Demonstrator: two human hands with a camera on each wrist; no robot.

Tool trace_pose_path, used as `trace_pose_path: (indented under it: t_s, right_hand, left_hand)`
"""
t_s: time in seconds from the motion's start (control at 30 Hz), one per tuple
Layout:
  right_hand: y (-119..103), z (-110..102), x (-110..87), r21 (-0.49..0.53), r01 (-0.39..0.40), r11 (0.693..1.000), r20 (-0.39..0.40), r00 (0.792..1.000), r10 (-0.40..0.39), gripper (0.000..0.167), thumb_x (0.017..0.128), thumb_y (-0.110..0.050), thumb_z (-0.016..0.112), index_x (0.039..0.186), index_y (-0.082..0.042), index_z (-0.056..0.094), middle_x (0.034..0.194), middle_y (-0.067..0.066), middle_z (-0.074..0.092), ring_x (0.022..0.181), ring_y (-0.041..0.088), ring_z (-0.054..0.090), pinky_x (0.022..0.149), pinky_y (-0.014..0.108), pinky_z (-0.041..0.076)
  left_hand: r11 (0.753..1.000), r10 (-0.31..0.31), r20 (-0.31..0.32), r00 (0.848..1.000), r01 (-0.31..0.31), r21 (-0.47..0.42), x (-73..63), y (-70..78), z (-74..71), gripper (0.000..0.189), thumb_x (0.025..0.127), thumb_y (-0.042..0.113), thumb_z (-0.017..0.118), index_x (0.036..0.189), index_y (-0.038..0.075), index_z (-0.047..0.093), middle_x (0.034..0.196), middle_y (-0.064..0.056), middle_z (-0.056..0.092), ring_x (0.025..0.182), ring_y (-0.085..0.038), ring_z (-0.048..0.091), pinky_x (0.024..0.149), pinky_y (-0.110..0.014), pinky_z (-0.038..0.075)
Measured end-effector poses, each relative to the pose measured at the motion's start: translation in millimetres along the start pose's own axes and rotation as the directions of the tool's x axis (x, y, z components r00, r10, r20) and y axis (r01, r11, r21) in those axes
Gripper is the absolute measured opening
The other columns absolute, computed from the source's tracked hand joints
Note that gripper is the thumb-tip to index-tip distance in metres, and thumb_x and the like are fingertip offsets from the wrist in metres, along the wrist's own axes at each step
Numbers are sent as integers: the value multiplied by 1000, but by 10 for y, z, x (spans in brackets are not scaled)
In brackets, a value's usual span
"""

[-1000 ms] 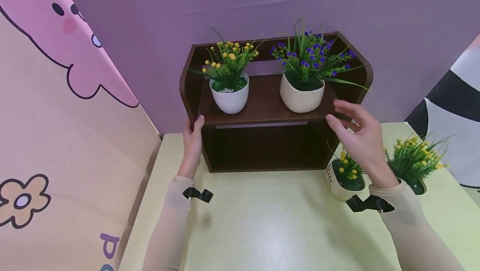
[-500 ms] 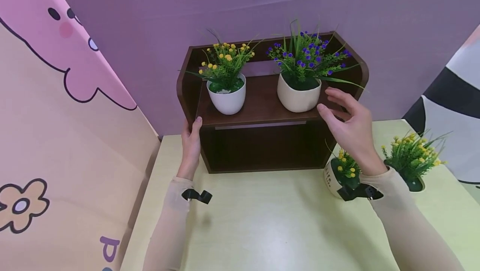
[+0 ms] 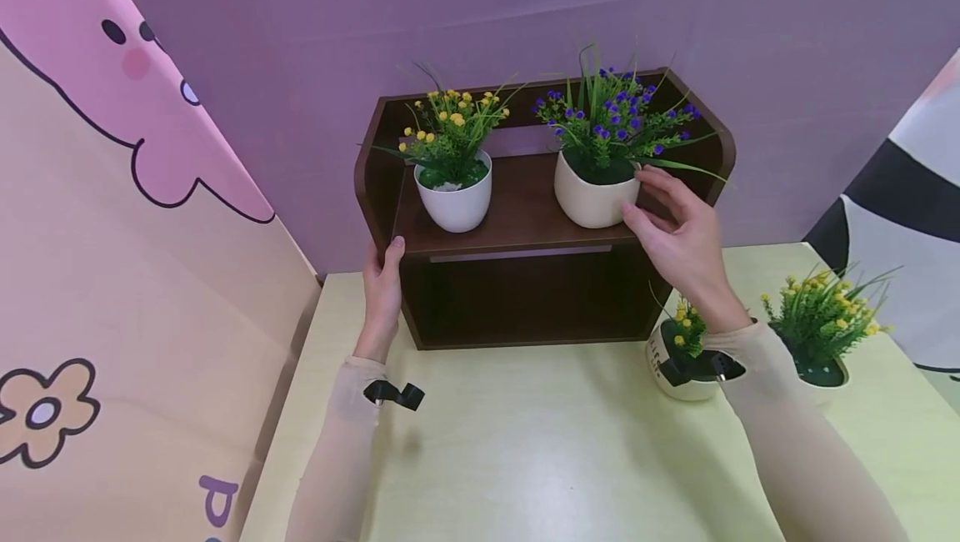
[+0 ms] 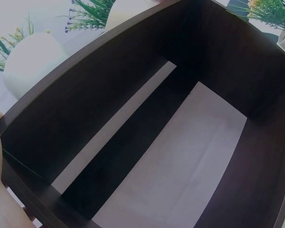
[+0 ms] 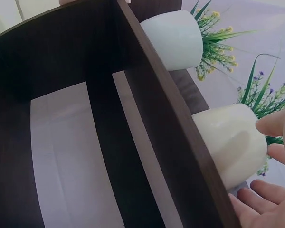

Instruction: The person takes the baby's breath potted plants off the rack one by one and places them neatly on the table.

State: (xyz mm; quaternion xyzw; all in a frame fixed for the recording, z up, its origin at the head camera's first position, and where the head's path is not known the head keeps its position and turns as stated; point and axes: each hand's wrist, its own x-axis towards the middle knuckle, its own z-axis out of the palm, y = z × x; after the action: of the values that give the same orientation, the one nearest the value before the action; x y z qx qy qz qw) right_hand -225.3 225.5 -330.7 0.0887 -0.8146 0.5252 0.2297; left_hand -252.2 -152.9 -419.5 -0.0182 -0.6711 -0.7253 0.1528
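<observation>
A dark brown two-tier wooden shelf (image 3: 521, 200) stands against the purple backdrop. My left hand (image 3: 384, 296) grips its left side panel, thumb on the front edge and the other fingers mostly hidden behind the panel. On the upper board, at the right, sits a cream pot (image 3: 592, 205) of artificial purple flowers. Beside that pot is my right hand (image 3: 684, 242), thumb and fingers spread at its right side. The thumb tip reaches the pot's edge in the right wrist view; firm contact is unclear. A white pot (image 3: 459, 207) with yellow flowers occupies the upper board's left.
On the table (image 3: 495, 434), right of the shelf, stands a cream pot with lettering (image 3: 656, 358), partly covered by my right forearm. Another potted plant with yellow flowers (image 3: 828, 317) is farther right. A printed pink panel (image 3: 172, 275) borders the left side.
My right hand has moved left from the shelf's right side to the purple-flower pot. The left hand keeps its grip on the shelf, and the pots stay in place.
</observation>
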Motion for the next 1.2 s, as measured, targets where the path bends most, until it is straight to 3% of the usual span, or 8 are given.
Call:
trace_pose_path:
  t_s: [0.27,0.6,1.2]
  right_hand:
    - [24,48,74,-32,-6,999,29,1000,7,51,102,-23,72,151,-13,60,162,6,52,147,33,54,112,35,51]
    - [36,99,98,-23,-5,1000,-3,1000,5,44,100,-17,74,142,-6,66,160,8,54,143,33,58,108,34,54]
    - [28,119,109,-46,0,999,-30,1000,-2,42,99,-17,76,138,-6,67,157,8,58,140,32,61,107,36,56]
  left_hand:
    - [1000,3,2,1000,-3,4,15,-21,-3,55,110,34,51,160,12,40,161,-12,47,155,-26,38,134,-50,23]
    - [1000,1,0,1000,-1,1,12,-18,1,53,110,34,50,158,12,42,159,-12,48,153,-26,39,133,-50,24]
    - [1000,12,-6,1000,-12,-15,25,-19,8,52,110,32,50,157,9,43,157,-13,49,152,-26,40,133,-49,24]
